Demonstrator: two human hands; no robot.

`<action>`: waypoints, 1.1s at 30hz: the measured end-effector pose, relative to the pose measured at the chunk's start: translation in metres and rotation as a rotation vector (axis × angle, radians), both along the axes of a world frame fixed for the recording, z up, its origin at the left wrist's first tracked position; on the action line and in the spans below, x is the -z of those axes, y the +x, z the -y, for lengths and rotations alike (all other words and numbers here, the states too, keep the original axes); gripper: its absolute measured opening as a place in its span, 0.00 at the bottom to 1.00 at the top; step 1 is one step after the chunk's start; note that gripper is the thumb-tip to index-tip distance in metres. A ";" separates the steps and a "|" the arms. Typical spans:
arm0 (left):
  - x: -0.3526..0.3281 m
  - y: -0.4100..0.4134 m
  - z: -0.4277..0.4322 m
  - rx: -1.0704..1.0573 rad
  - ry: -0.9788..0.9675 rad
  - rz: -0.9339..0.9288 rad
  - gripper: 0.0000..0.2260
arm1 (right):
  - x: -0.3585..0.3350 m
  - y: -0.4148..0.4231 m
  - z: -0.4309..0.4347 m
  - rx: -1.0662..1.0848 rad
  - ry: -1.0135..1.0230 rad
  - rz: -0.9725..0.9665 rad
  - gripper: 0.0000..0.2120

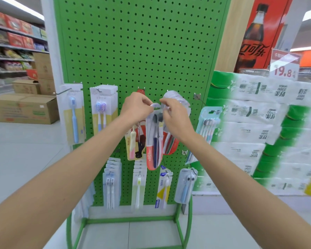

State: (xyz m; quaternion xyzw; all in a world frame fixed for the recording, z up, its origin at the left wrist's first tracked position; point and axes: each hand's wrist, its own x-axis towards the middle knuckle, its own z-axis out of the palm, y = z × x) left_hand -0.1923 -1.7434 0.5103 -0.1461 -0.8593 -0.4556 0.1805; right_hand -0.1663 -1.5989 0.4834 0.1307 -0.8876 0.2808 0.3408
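Observation:
A red toothbrush pack [153, 146] with a dark blue brush hangs in front of the green pegboard [144, 42]. My left hand [136, 108] pinches the pack's top tab from the left. From the right, my right hand [175, 119] pinches the same top edge. Behind them hang a pack with a pink-handled brush [132, 141] and another red pack [170, 142], partly hidden by my right hand. A clear-topped pack [174, 97] sits on the hook above my right hand.
More toothbrush packs hang left [74, 115], [103, 110], right [207, 123] and in a lower row [138, 186]. Bare metal hooks [197, 97] stick out of the board. Stacked tissue packs [258, 126] stand at the right, cardboard boxes [25, 108] on the floor at the left.

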 end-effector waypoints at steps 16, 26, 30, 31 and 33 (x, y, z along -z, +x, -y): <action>0.147 0.014 0.015 0.256 0.366 0.259 0.05 | 0.136 0.008 0.014 -0.132 -0.565 0.152 0.12; 0.197 0.013 0.008 0.202 0.487 0.415 0.08 | 0.176 0.006 0.004 -0.111 -0.813 0.407 0.07; 0.204 0.016 0.013 0.117 0.687 0.491 0.09 | 0.195 0.013 0.007 -0.226 -0.983 0.784 0.20; 0.204 0.016 0.015 0.094 0.734 0.491 0.09 | 0.199 0.016 0.008 -0.260 -1.020 0.846 0.22; 0.205 0.015 0.023 0.045 0.802 0.476 0.09 | 0.209 0.023 0.009 -0.319 -1.017 0.930 0.21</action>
